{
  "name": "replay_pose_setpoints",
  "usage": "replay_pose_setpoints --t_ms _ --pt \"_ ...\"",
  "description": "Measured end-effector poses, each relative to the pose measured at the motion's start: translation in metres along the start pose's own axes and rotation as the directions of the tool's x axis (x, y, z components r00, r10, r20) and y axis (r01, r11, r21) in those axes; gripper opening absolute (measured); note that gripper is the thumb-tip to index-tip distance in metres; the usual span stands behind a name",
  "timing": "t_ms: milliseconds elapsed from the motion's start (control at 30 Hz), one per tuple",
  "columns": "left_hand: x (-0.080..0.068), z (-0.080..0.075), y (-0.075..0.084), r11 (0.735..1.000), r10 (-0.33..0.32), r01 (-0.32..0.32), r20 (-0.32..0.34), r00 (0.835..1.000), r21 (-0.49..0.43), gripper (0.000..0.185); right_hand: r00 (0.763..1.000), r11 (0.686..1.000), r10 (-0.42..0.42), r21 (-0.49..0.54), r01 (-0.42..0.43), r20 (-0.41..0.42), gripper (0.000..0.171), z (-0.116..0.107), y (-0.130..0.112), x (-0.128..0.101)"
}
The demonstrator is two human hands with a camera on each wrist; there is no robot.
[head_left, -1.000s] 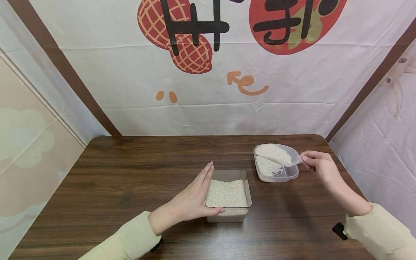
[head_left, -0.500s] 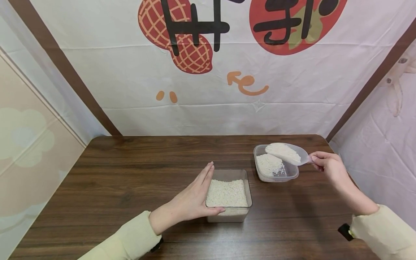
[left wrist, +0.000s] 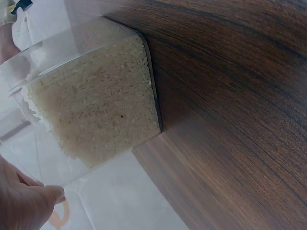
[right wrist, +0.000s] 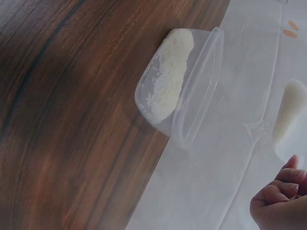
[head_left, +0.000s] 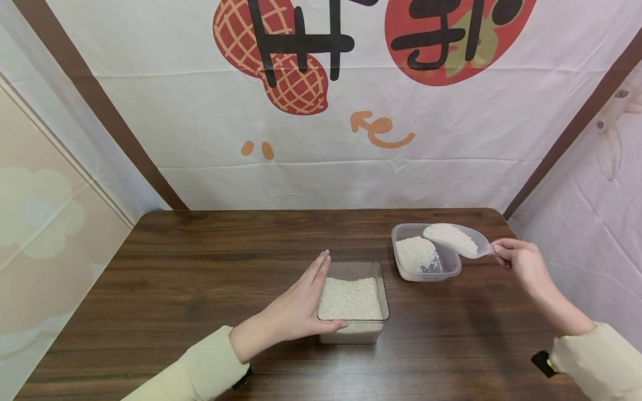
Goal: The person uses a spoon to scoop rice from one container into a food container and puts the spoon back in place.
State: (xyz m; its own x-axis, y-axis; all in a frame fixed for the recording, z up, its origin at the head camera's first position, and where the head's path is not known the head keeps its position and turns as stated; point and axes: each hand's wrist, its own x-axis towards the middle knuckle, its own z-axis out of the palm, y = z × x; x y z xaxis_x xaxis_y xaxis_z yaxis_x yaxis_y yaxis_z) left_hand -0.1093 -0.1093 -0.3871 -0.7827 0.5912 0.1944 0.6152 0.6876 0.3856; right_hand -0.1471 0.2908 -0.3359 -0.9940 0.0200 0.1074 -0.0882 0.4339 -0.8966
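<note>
A square clear tub (head_left: 353,331) (left wrist: 57,52) of white rice sits at the middle of the brown table (head_left: 200,267). My left hand (head_left: 301,303) rests flat against its left side, fingers straight, thumb along the front rim. A rounded clear tub (head_left: 446,270) (right wrist: 192,124) with less rice stands at the right. My right hand (head_left: 519,262) (right wrist: 280,203) pinches the handle of a clear scoop (head_left: 458,240) heaped with rice (right wrist: 288,115), held above that tub's right edge.
A printed cloth backdrop (head_left: 321,111) hangs behind the table's far edge. A cloth wall (head_left: 592,223) closes the right side, near the right hand. Bare wood lies left of the square tub and along the front.
My right hand has lifted the loaded scoop out of the rounded tub and drawn it to the right. The left hand and both tubs have stayed still.
</note>
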Motion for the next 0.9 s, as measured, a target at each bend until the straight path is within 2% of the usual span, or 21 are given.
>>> replay_pose_setpoints --t_ms 367,600,767,900 --pt "0.0 0.0 0.0 1.0 -0.009 0.009 0.005 1.0 -0.004 0.11 1.0 0.994 0.008 -0.112 -0.011 -0.029 0.038 -0.007 0.01 -0.001" --pt "0.0 0.0 0.0 1.0 -0.015 0.015 0.008 1.0 -0.003 0.109 0.999 0.989 0.014 -0.146 -0.021 -0.05 0.043 -0.011 0.016 -0.003" --pt "0.0 0.0 0.0 1.0 -0.013 0.013 0.007 1.0 -0.003 0.11 0.998 0.974 0.021 -0.223 -0.034 -0.061 0.029 -0.014 0.019 -0.003" --pt "0.0 0.0 0.0 1.0 -0.007 0.007 0.003 1.0 0.001 0.11 0.998 0.958 0.02 -0.285 -0.038 -0.064 0.027 -0.015 0.02 -0.003"
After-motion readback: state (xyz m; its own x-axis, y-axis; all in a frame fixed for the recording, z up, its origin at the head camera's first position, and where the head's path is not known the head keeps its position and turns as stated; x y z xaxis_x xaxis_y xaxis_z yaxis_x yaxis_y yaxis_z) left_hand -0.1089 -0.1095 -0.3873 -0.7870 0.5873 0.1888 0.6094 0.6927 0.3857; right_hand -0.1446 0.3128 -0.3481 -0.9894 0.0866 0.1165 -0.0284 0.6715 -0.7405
